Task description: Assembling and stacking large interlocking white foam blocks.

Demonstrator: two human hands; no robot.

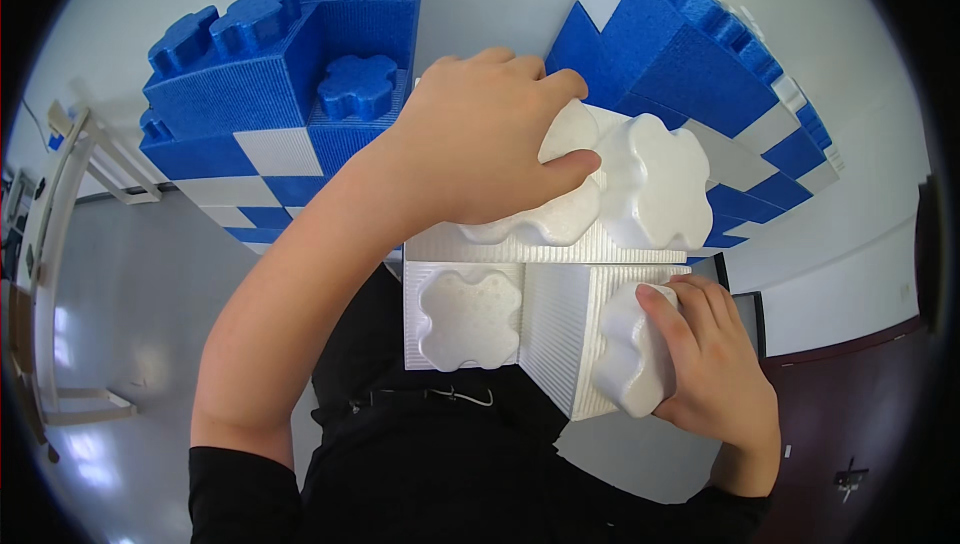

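Observation:
Large white foam building blocks with flower-shaped studs are in front of my body. My left hand (490, 139) reaches across the upper white block (560, 244), its fingers curled over the far side and its thumb against a stud. Below a thin seam, my right hand (715, 354) grips a stud (635, 349) on the lower right white block (555, 329), fingers over its top and right side. To the left of that block, a white stud (470, 319) shows on a ribbed white face. My left hand hides part of the upper studs.
A stack of blue and white blocks (230, 94) stands at the far left, and another blue and white stack (690, 74) at the far right. A white wooden frame (55, 244) is along the left, over a grey floor (180, 294). A dark red door (850, 424) is at the right.

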